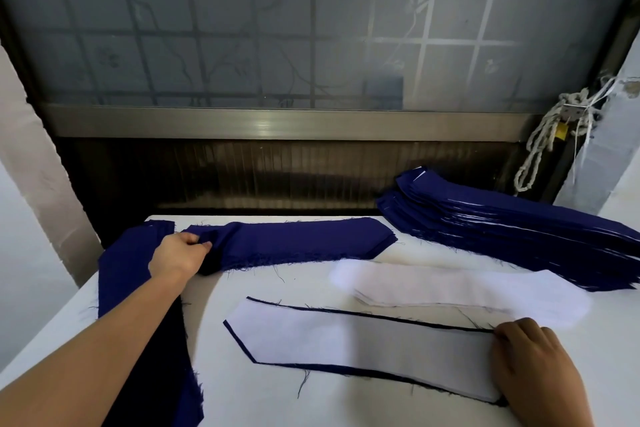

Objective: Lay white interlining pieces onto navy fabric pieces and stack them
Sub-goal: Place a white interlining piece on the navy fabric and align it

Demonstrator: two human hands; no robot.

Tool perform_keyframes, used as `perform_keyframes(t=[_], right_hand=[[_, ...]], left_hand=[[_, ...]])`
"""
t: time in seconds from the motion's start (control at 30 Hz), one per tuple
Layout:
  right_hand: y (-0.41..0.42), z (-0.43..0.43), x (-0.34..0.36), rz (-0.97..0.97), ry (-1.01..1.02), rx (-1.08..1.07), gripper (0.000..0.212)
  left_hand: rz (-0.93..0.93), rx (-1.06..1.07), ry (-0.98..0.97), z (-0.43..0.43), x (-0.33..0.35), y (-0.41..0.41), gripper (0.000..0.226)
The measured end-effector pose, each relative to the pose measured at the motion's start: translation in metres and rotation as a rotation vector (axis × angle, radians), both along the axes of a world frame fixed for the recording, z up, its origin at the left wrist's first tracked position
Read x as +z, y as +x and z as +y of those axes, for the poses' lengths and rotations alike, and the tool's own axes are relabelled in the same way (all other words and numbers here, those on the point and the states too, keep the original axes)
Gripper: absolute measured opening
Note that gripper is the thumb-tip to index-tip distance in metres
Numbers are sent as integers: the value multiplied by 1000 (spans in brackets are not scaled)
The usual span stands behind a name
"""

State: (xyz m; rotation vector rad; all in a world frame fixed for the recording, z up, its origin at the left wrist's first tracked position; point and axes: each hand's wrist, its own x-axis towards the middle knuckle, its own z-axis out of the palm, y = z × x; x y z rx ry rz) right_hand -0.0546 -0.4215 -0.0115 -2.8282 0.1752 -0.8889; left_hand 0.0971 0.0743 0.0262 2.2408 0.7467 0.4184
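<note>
**Step in hand.** One pair is assembled. A white interlining piece [346, 336] lies flat on a navy fabric piece near the front middle of the worktop [311, 399], with a thin navy margin showing along its far, left and near edges. It has not yet joined the finished stack [519, 222] at the far right corner.

**Hands.** The left hand [180, 255] reaches to the far left corner. Its fingers [199, 243] and thumb are closed in a pinch on the left end of the navy fabric pile [294, 239], which runs along the far edge. The right hand [533, 360] rests on the right end of the assembled pair with its fingers bent over it. Their undersides are hidden, so I cannot tell whether they grip or merely press.

**Supply.** Loose interlining pieces [467, 284] lie between the pair and the finished stack. A further navy length [131, 270] lies along the left edge, under the left forearm.

**Next move, in my judgement.**
- The pair must be carried to the far right corner without the interlining sliding off register.
- A single navy layer must be peeled from the pile. The frayed edges may drag a second layer with it.
</note>
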Motion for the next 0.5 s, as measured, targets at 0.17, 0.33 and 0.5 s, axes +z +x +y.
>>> perform_keyframes(t=[0.17, 0.33, 0.5], right_hand=[[1, -1, -3, -83, -28, 26, 6], [-1, 18, 3, -130, -53, 77, 46], [7, 96, 22, -83, 36, 346, 44]], left_hand=[[-360, -240, -122, -34, 6, -20, 7], [-348, -613, -330, -80, 22, -61, 27], [-180, -955, -387, -115, 28, -94, 36]])
